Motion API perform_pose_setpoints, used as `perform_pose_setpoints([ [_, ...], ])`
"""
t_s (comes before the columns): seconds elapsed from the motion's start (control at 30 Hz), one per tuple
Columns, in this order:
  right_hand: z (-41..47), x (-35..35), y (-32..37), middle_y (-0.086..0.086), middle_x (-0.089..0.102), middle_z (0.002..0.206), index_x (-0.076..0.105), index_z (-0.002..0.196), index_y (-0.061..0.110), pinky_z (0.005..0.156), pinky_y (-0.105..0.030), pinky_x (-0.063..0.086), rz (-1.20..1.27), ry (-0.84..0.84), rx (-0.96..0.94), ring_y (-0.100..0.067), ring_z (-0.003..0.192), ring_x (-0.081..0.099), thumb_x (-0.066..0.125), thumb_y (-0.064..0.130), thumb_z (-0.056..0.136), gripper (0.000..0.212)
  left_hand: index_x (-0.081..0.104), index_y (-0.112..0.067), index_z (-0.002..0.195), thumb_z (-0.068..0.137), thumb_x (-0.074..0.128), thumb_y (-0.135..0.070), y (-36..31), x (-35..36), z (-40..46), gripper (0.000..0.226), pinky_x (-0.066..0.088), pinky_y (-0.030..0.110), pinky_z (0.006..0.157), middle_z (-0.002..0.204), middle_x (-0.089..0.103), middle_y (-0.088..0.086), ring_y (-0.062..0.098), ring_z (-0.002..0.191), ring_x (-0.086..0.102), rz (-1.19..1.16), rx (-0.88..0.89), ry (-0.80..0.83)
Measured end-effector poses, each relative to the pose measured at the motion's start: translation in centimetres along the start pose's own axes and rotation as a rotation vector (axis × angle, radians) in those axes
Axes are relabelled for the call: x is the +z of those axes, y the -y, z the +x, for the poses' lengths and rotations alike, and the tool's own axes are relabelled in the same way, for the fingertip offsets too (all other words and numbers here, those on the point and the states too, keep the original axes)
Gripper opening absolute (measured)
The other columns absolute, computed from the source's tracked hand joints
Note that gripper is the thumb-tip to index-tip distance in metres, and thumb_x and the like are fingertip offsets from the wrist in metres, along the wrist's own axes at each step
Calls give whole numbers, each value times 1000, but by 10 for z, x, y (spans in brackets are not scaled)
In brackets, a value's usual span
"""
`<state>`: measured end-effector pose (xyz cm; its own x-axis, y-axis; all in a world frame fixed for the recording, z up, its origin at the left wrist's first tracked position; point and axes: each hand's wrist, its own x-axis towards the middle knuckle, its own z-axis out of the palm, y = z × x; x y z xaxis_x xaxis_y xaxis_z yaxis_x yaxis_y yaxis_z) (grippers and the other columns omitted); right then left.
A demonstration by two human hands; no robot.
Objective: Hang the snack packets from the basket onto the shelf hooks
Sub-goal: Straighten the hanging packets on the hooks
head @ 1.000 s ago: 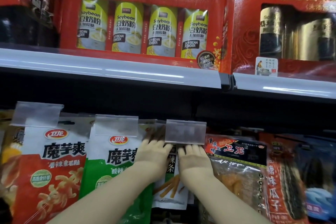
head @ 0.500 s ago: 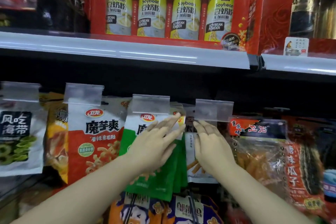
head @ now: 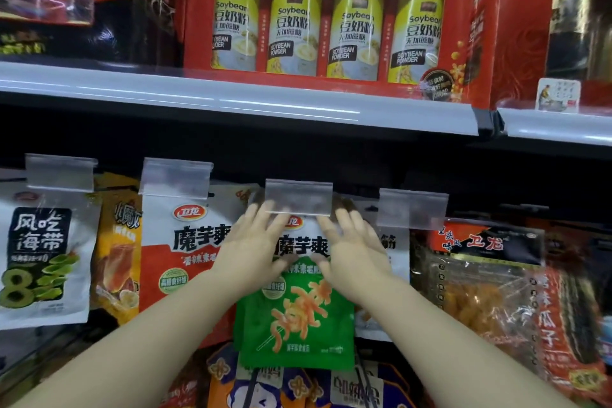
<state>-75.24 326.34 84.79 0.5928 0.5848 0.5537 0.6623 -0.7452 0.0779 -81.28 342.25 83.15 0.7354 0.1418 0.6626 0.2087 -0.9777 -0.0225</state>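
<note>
Fingers of my left hand [head: 253, 253] and my right hand [head: 356, 255] are spreading wide and flat, pressing on the green and white 魔芋爽 packet [head: 298, 318]. It is hanging under a clear price tag holder [head: 298, 197], beside the red 魔芋爽 packet [head: 178, 252]. Above, the shelf edge [head: 231, 101] is carrying a red gift box [head: 331, 26] reading "Soybean Powder". At far left a 风吃海带 packet [head: 41, 258] is hanging.

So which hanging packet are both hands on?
The green-bottomed packet: left hand and right hand flank its top, unlike the red-bottomed one beside it.
</note>
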Motion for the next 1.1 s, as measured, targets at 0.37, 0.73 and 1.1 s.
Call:
perform_pose_setpoints([
  [0.37,21,18,2,-2,19,153,14,149,21,115,-42,19,-54,77,18,-26,141,16,44,47,96,67,23,-26,145,85,59,-53,4,11,24,75,34,40,107,144,36,0,22,133,33,-133,-82,116],
  [0.73,38,30,7,-4,52,126,44,131,18,99,-36,36,-31,124,77,-25,120,45,46,43,96,43,43,-22,131,86,56,-56,12,23,36,58,46,35,91,115,57,4,24,109,54,-150,-173,179],
  [1.1,42,22,1,4,43,77,49,94,17,65,-25,46,266,127,230,-14,74,48,54,54,88,38,44,-11,126,78,71,-50,15,20,34,67,46,29,86,126,46,7,22,108,50,-414,-345,177],
])
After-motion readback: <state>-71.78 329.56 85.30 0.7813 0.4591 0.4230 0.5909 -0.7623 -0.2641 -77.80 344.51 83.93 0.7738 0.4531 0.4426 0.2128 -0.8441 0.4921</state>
